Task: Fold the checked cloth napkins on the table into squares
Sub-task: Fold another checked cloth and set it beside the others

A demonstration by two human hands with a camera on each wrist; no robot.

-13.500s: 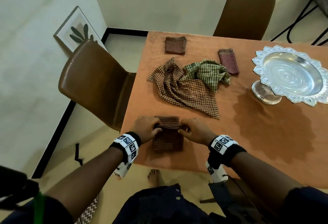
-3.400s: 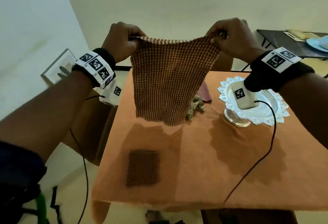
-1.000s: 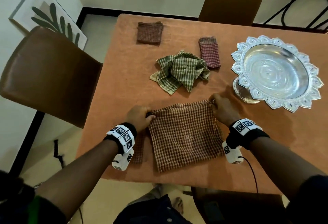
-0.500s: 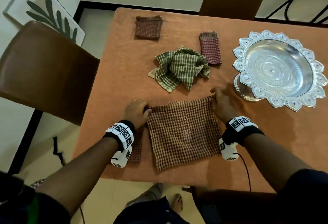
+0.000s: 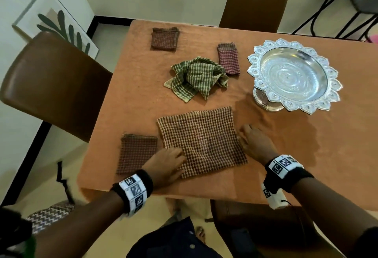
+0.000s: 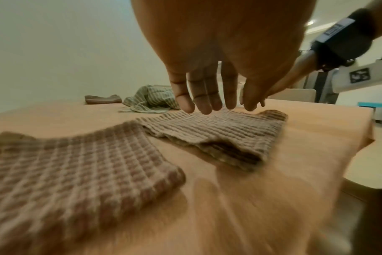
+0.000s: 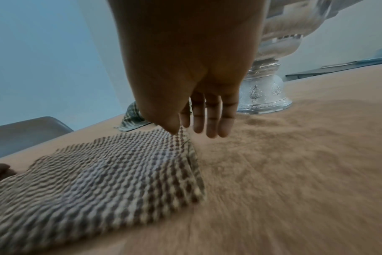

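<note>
A brown checked napkin (image 5: 201, 140) (image 6: 218, 132) (image 7: 111, 177) lies spread flat near the table's front edge. My left hand (image 5: 167, 164) (image 6: 209, 101) hovers with straight fingers over its near left corner. My right hand (image 5: 252, 141) (image 7: 204, 124) is flat beside its right edge, fingers straight, holding nothing. A folded brown napkin (image 5: 138, 152) (image 6: 72, 165) lies to the left of it. Farther back sit a crumpled green checked napkin (image 5: 197, 77) (image 6: 150, 99) (image 7: 131, 119) and two folded napkins, one brown (image 5: 165, 38) (image 6: 103, 99) and one red (image 5: 228, 58).
A silver pedestal bowl (image 5: 294, 75) (image 7: 264, 96) stands at the right, close behind my right hand. Brown chairs stand at the left (image 5: 51, 86) and the far side (image 5: 255, 0). The orange tablecloth (image 5: 306, 155) is bare to the right.
Both hands let go of the napkin's far corners and slid back along its sides toward the near edge. The napkin now lies flat, and the folded napkin to its left is uncovered.
</note>
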